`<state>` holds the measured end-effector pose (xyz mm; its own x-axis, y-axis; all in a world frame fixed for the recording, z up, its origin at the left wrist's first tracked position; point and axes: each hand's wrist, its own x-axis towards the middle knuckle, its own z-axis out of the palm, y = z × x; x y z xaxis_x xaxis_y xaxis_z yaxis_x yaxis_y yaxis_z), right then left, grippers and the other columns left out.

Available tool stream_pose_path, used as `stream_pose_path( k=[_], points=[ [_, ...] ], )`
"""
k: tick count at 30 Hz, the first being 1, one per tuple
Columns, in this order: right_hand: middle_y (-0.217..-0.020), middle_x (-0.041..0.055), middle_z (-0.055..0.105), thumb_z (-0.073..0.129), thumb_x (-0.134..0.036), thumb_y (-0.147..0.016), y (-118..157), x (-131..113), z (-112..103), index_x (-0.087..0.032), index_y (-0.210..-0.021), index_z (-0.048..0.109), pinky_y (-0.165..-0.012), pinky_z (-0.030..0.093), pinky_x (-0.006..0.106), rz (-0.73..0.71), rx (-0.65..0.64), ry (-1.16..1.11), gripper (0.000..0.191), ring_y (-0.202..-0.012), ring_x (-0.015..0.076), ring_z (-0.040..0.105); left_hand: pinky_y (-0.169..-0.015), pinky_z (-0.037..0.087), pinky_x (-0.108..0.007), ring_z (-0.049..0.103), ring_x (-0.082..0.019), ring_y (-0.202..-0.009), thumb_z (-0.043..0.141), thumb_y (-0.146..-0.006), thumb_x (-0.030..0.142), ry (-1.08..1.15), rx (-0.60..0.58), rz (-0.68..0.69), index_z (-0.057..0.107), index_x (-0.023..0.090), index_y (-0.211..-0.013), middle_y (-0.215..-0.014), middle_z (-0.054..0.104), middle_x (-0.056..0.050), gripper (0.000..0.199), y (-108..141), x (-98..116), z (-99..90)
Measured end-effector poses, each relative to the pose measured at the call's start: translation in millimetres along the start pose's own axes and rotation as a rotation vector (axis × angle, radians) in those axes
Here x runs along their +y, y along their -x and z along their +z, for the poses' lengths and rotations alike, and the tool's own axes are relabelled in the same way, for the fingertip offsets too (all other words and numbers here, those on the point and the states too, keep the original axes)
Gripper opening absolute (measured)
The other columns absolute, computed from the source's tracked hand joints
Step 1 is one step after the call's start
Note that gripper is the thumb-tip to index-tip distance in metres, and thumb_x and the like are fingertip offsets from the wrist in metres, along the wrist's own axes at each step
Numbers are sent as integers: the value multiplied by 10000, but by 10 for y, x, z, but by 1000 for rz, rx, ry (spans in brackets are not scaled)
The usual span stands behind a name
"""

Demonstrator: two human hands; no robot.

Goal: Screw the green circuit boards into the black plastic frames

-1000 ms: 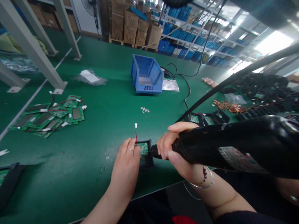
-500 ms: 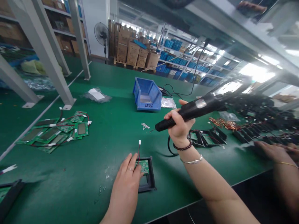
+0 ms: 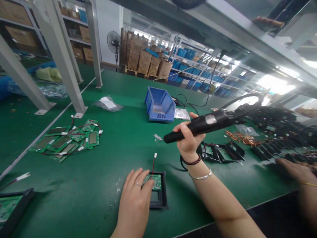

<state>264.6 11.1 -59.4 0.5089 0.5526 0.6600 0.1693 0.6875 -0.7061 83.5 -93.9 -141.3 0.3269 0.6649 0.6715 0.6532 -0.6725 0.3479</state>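
My left hand [image 3: 137, 195] lies over the left side of a black plastic frame [image 3: 163, 195], holding it on the green table with fingers and thumb. Inside the frame is a green circuit board [image 3: 157, 182], partly covered by my thumb and fingers. A red-and-black lead with a white connector [image 3: 155, 155] sticks up from it. My right hand [image 3: 189, 140] is wrapped round a black electric screwdriver [image 3: 208, 121], held tilted above the table. Its nose points left, close to a small pile of screws [image 3: 158, 137]; the thin bit hardly shows.
A blue bin [image 3: 161, 115] stands behind the screws. Circuit boards with leads [image 3: 60, 142] lie piled at left; another black frame [image 3: 21, 205] is at lower left. More framed boards [image 3: 224, 152] and copper-coloured parts [image 3: 241, 138] lie right, beside a co-worker's blurred hand [image 3: 294, 170].
The view has shifted slightly, so the table's things appear farther right and lower. The screwdriver's nose has moved a little left towards the screws. My left hand stays on the frame.
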Motion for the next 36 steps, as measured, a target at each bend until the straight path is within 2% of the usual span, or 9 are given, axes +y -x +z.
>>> stream_pose_path(
  k=[4,7,11,14,20,26,29,31,36],
  points=[
    [-540,-78,532,603,-159,-682,100,-584,-47,-229,-1027,570,-482,439,282,10,-36,-165,354,-438,123,473,-843,518,-446,613,-189,-809,432,-925,144,111,90,-102,606,201,-916,-875,658,-19,184,-35,30,-21],
    [-561,-59,489,655,-189,-700,208,-1004,-124,-244,-1045,594,-463,412,282,83,-133,-237,355,-438,116,412,-860,494,-420,619,-185,-813,465,-932,194,122,108,-127,592,191,-961,-886,665,-24,130,-37,38,-12],
    [-584,-42,427,690,-225,-758,358,-1303,-210,-258,-1107,578,-473,408,296,193,-268,-262,368,-460,123,392,-841,505,-401,622,-196,-859,458,-945,294,119,92,-106,585,174,-1060,-937,670,-52,209,-40,35,-13],
    [-586,-39,410,676,-227,-777,444,-1330,-231,-278,-1134,559,-483,415,305,260,-313,-292,380,-471,132,393,-856,502,-387,623,-187,-866,476,-939,314,192,67,-99,605,180,-1034,-933,675,-50,209,-46,31,-24],
    [-619,-23,494,626,-214,-803,496,-1222,-225,-229,-1162,547,-478,425,304,231,-395,-329,368,-485,130,449,-857,475,-381,614,-154,-755,517,-920,252,342,43,-136,635,208,-835,-785,665,5,151,-49,31,-27],
    [-592,-35,499,635,-228,-791,485,-1215,-215,-243,-1128,563,-454,418,292,253,-395,-316,346,-456,124,443,-811,491,-370,598,-149,-691,569,-882,194,405,-74,-175,608,203,-748,-722,644,30,140,-73,36,-34],
    [-579,-44,503,653,-236,-778,489,-1201,-212,-244,-1111,565,-444,424,290,243,-387,-288,344,-443,122,445,-850,507,-396,624,-172,-790,594,-865,192,357,-77,-104,629,198,-908,-842,677,-13,56,-63,14,-13],
    [-585,-47,517,663,-230,-776,507,-1172,-217,-241,-1104,564,-451,433,287,216,-373,-254,343,-450,119,456,-894,502,-444,621,-202,-883,632,-842,222,293,-78,-67,622,189,-1007,-937,676,-51,168,-47,-3,9],
    [-643,-46,555,630,-192,-819,585,-1049,-267,-254,-1136,527,-526,480,310,163,-417,-96,339,-525,133,518,-940,482,-509,570,-251,-999,630,-813,160,183,-166,-17,661,199,-824,-994,663,-38,51,-17,-4,49]
  ],
)
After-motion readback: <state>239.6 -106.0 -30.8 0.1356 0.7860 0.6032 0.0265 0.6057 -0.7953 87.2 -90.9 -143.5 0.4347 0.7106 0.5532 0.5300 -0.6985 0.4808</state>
